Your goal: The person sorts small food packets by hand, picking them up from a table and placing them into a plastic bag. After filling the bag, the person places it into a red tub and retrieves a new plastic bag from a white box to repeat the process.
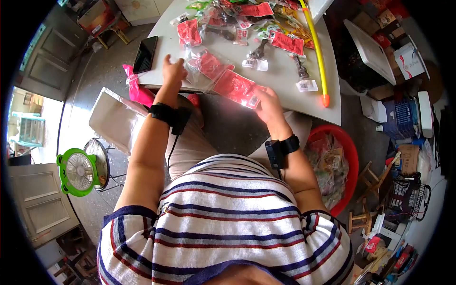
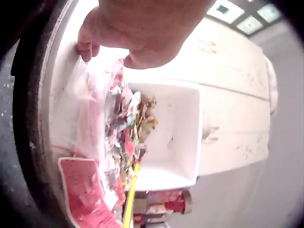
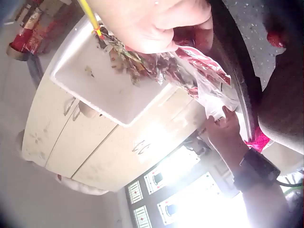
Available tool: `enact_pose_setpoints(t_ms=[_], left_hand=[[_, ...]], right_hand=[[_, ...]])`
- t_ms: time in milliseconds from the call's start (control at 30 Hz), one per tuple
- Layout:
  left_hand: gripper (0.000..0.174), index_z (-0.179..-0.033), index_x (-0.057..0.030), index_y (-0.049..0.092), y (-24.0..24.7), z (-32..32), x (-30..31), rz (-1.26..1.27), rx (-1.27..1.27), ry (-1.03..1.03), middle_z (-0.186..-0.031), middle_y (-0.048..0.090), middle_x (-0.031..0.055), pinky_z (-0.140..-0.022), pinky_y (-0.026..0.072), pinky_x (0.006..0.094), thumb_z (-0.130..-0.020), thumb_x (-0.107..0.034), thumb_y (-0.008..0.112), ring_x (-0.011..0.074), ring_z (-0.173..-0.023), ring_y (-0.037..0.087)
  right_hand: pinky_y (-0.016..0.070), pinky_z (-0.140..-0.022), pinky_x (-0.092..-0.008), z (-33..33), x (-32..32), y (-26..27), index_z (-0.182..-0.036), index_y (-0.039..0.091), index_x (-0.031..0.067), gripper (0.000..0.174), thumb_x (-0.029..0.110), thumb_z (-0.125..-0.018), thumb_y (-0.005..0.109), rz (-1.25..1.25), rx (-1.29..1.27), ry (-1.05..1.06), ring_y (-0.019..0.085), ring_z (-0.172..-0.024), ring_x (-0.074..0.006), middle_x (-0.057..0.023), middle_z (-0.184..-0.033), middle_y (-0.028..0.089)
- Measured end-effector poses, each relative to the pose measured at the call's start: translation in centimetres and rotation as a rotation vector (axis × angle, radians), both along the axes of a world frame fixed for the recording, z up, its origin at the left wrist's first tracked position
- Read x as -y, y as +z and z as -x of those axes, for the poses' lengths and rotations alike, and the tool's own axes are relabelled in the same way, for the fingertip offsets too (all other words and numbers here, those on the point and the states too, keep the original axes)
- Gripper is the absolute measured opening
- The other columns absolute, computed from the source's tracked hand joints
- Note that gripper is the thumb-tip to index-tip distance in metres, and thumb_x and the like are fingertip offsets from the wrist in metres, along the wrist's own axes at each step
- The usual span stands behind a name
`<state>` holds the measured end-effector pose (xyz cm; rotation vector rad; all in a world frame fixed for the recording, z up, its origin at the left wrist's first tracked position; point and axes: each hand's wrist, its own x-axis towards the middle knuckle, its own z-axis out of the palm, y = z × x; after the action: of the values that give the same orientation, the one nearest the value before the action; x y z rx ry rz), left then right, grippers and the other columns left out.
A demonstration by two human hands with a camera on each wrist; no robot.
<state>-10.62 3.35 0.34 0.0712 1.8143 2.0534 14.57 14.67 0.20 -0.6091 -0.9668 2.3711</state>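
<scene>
My right hand (image 1: pixel 269 105) grips the end of a flat red printed packet (image 1: pixel 235 88), held over the table's near edge. Beside it lies a clear plastic bag (image 1: pixel 191 76) with another red packet (image 1: pixel 210 65) against it. My left hand (image 1: pixel 174 75) is at the left end of that clear bag, fingers spread apart. In the left wrist view, the fingertips (image 2: pixel 85 51) are right at the plastic. The right wrist view also shows the left hand (image 3: pixel 224 130) by the bag, while the right hand (image 3: pixel 147 23) partly hides its own packet.
Several red packets and dark vacuum-packed items (image 1: pixel 256 57) lie across the white table (image 1: pixel 280 92). A yellow stick (image 1: pixel 318 57) runs along the right side, and a phone (image 1: pixel 145 54) rests at the left. A white foam box (image 2: pixel 166 133) stands behind the pile. Below right is a red tub (image 1: pixel 349 166).
</scene>
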Motion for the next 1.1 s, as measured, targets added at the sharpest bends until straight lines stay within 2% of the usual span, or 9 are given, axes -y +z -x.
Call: enact_pose_setpoints(t_ms=[100, 200, 233, 367, 467, 800, 900, 1000, 1100], left_hand=[[0.058, -0.118, -0.0062, 0.03, -0.2, 1.1, 1.0, 0.155, -0.052, 0.178, -0.077, 0.048, 0.011, -0.048, 0.0411, 0.0295, -0.066, -0.012, 0.055, 0.019, -0.056, 0.047], [0.053, -0.114, -0.0032, 0.036, -4.7, 2.8, 1.3, 0.564, -1.087, 0.374, -0.086, 0.05, 0.0134, -0.06, 0.0422, 0.0329, -0.066, -0.015, 0.055, 0.0231, -0.066, 0.049], [0.045, -0.106, -0.0002, 0.044, 0.5, -1.4, 2.0, 0.466, -0.882, 0.19, -0.089, 0.05, 0.0153, -0.069, 0.0405, 0.0339, -0.067, -0.018, 0.057, 0.0264, -0.076, 0.05], [0.035, -0.092, -0.0052, 0.052, 0.9, -5.9, 2.3, 0.694, -1.036, -0.365, -0.088, 0.05, 0.0155, -0.067, 0.0422, 0.0368, -0.068, -0.03, 0.058, 0.0307, -0.081, 0.051], [0.03, -0.086, -0.0066, 0.053, 1.2, -7.8, 2.0, 0.882, -1.089, -0.614, -0.085, 0.052, 0.0142, -0.065, 0.0432, 0.0377, -0.071, -0.032, 0.054, 0.0321, -0.075, 0.052], [0.013, -0.074, -0.0062, 0.049, 1.1, -9.4, 0.7, 0.808, -1.191, -0.491, -0.074, 0.051, 0.0123, -0.055, 0.0431, 0.0403, -0.075, -0.019, 0.045, 0.0316, -0.065, 0.052], [0.012, -0.074, -0.0066, 0.049, 1.0, -10.2, 1.3, 0.787, -1.205, -0.493, -0.073, 0.051, 0.0123, -0.054, 0.0428, 0.0406, -0.076, -0.018, 0.045, 0.0318, -0.064, 0.052], [0.015, -0.075, -0.007, 0.049, 0.7, -10.5, 2.0, 0.797, -1.191, -0.487, -0.075, 0.051, 0.0124, -0.057, 0.0426, 0.0403, -0.075, -0.021, 0.045, 0.031, -0.067, 0.053], [0.014, -0.075, -0.0071, 0.048, 0.2, -10.7, 2.0, 0.773, -1.201, -0.444, -0.074, 0.051, 0.012, -0.055, 0.0427, 0.0399, -0.074, -0.02, 0.045, 0.0311, -0.064, 0.053]], right_hand=[[0.0442, -0.073, -0.0325, 0.7, -0.9, -1.9, -0.099, 0.045, -0.0041, 0.022, 0.003, -0.078, 0.043, -0.073, -0.061, -0.012, 0.055, -0.081, -0.0201, -0.0122, -0.092, 0.053], [0.0441, -0.074, -0.0332, 1.4, -0.1, -0.3, -0.101, 0.043, -0.005, 0.024, 0.003, -0.078, 0.042, -0.046, -0.055, -0.034, 0.053, -0.085, -0.0212, -0.0139, -0.096, 0.052], [0.0446, -0.072, -0.0326, 1.7, 0.2, -0.2, -0.099, 0.044, -0.0039, 0.022, 0.002, -0.077, 0.043, -0.009, -0.067, -0.048, 0.054, -0.082, -0.0203, -0.0129, -0.093, 0.053], [0.0455, -0.068, -0.0313, 2.8, 0.6, -0.1, -0.094, 0.047, -0.0018, 0.018, 0.001, -0.076, 0.044, 0.043, -0.059, -0.023, 0.055, -0.077, -0.0183, -0.0105, -0.089, 0.054], [0.0452, -0.068, -0.0307, 3.4, 0.3, -1.0, -0.093, 0.047, -0.0018, 0.018, 0.002, -0.076, 0.044, 0.017, -0.064, 0.003, 0.055, -0.077, -0.018, -0.01, -0.088, 0.054], [0.0446, -0.057, -0.0263, 6.3, 0.1, -0.5, -0.088, 0.049, -0.0006, 0.015, 0.01, -0.077, 0.047, -0.076, 0.008, 0.139, 0.054, -0.067, -0.0148, -0.0074, -0.079, 0.055], [0.0422, -0.048, -0.0246, 7.6, -2.2, -4.0, -0.087, 0.048, -0.0003, 0.017, 0.013, -0.076, 0.049, -0.546, 0.312, 0.307, 0.053, -0.059, -0.0136, -0.0052, -0.074, 0.053], [0.0416, -0.049, -0.0237, 6.2, -1.7, 0.7, -0.087, 0.047, 0.0028, 0.012, 0.011, -0.078, 0.047, -0.578, 0.524, 0.4, 0.052, -0.057, -0.0106, -0.0037, -0.075, 0.054], [0.0401, -0.044, -0.0232, 6.7, -1.1, 0.0, -0.087, 0.046, 0.0035, 0.013, 0.011, -0.077, 0.047, -0.462, 0.46, 0.214, 0.052, -0.052, -0.0108, -0.0042, -0.073, 0.053]])
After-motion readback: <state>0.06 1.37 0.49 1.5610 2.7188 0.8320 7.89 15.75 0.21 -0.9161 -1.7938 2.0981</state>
